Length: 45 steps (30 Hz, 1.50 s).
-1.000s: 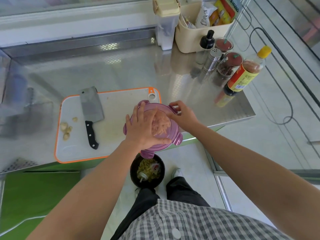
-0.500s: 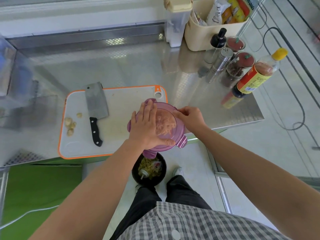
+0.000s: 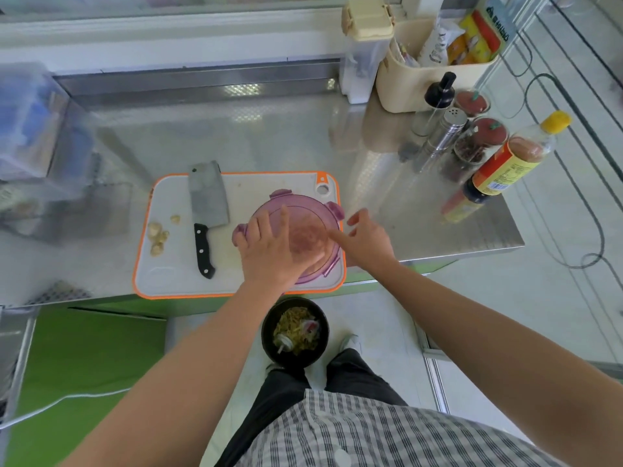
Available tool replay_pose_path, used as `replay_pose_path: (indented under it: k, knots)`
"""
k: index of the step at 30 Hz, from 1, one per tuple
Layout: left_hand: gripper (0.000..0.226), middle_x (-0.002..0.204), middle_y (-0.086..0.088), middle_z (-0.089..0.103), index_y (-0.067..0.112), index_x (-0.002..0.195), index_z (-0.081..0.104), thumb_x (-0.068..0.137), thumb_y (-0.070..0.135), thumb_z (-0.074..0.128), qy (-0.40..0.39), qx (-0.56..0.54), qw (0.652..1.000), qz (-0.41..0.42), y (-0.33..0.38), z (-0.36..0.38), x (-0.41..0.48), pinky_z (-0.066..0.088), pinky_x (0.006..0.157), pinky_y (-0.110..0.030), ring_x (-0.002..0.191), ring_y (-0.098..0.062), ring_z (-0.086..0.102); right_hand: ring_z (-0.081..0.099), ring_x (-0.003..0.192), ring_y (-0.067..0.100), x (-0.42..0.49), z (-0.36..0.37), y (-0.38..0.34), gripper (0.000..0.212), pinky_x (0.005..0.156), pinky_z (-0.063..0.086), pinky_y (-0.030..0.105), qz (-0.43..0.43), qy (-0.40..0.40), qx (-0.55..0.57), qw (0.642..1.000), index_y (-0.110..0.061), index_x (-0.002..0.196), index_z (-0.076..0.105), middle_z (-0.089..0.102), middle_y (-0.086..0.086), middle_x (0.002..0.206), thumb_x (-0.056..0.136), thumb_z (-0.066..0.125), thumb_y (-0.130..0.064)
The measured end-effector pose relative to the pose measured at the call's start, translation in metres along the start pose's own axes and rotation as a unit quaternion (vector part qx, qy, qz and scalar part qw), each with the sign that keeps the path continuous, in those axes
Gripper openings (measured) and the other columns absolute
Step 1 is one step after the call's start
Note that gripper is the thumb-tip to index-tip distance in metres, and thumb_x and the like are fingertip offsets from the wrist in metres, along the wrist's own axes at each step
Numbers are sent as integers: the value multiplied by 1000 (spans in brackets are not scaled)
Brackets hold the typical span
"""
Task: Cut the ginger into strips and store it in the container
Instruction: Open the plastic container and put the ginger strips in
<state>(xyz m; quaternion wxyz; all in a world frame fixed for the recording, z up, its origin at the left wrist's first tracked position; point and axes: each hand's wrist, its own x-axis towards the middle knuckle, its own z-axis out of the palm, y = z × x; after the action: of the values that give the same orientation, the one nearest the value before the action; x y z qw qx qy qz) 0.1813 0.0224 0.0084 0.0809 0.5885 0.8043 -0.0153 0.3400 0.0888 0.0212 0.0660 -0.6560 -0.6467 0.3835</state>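
Vs 0.5 s ago: round container (image 3: 303, 210) has moved off the near edge and sits fully on the right part of the cutting board (image 3: 263, 183); right hand (image 3: 367, 241) has let go of the side clasp, fingers now spread loose, index tip on the lid. Left hand (image 3: 269, 254) lies flat on the lid, fingers straight, gripping nothing. Lid is translucent purple plastic with four clip tabs, ginger strips (image 3: 306, 237) a blur beneath; white orange-rimmed board on the brushed-steel table (image 3: 269, 136), steel cleaver (image 3: 207, 197) with black riveted handle, knobbly ginger offcuts (image 3: 158, 235) to its left.
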Motion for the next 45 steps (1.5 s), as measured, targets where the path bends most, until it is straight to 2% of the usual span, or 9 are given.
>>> replay_pose_path:
  k: [4, 14, 19, 22, 26, 30, 38, 41, 45]
  knots:
    - [103, 158, -6, 9, 29, 153, 2, 73, 88, 28, -22, -13, 1000, 5, -2, 3, -5, 3, 114, -48, 144, -25, 7, 60, 97, 24, 12, 10, -12, 47, 77, 41, 28, -70, 42, 24, 996, -11, 117, 58, 64, 4, 110, 82, 68, -41]
    - [100, 161, -1, -2, 33, 152, 2, 74, 84, 38, -45, -30, 998, 29, -13, 5, 2, -1, 116, -46, 146, -24, -1, 58, 67, 20, 21, 17, -8, 33, 64, 45, 28, -23, 39, 79, 996, -9, 76, 67, 61, 2, 69, 75, 76, -41]
    - [63, 160, 7, 14, 34, 139, 38, 82, 60, 51, -23, -73, 989, 129, -27, -8, 12, -4, 117, -46, 148, -16, 0, 64, 56, 21, 11, 8, -3, 55, 63, 53, 27, 14, -56, -17, 998, -11, 54, 62, 63, 2, 53, 81, 61, -58]
    - [46, 159, 1, 9, 43, 130, 47, 86, 54, 55, -12, -93, 987, 127, -25, -6, 7, 4, 115, -51, 146, -25, 1, 60, 71, 19, 13, 7, -6, 40, 69, 49, 32, -37, 47, 4, 998, -18, 79, 60, 61, -3, 75, 80, 63, -58]
    - [83, 158, -14, 3, 34, 149, 20, 81, 73, 46, -22, -71, 997, 36, -14, 2, -6, 6, 114, -52, 145, -30, 3, 60, 87, 17, 17, 19, -18, 49, 81, 48, 31, -113, 7, 26, 993, -15, 117, 60, 60, 0, 107, 80, 72, -44]
    - [108, 160, -9, -12, 16, 152, -9, 79, 80, 37, -58, -29, 998, 22, -18, 10, -8, -4, 116, -48, 147, -26, -11, 58, 77, 15, 18, 30, -19, 31, 72, 46, 29, -70, 20, 81, 994, -8, 96, 68, 65, 1, 83, 79, 75, -33]
    - [108, 160, -5, -14, 20, 153, -7, 76, 80, 41, -59, -37, 996, 56, -29, 10, -5, -9, 117, -44, 147, -22, -14, 55, 67, 14, 18, 30, -20, 22, 64, 44, 27, -25, 4, 152, 988, -6, 87, 71, 61, 0, 67, 82, 74, -27]
    - [92, 161, 0, -9, 32, 153, 6, 77, 81, 27, -44, -57, 995, 73, -39, 7, -1, -12, 115, -43, 147, -21, -14, 56, 62, 16, 13, 29, -16, 30, 62, 47, 29, -8, -2, 118, 993, -5, 74, 69, 66, 5, 67, 81, 72, -34]
    - [50, 158, -11, 2, 49, 140, 31, 92, 55, 42, -28, -77, 995, 52, -39, -1, 1, 4, 113, -51, 144, -31, 0, 60, 58, 21, 8, 18, -14, 45, 67, 57, 33, -18, -58, -32, 998, -4, 67, 69, 69, 8, 65, 80, 64, -46]
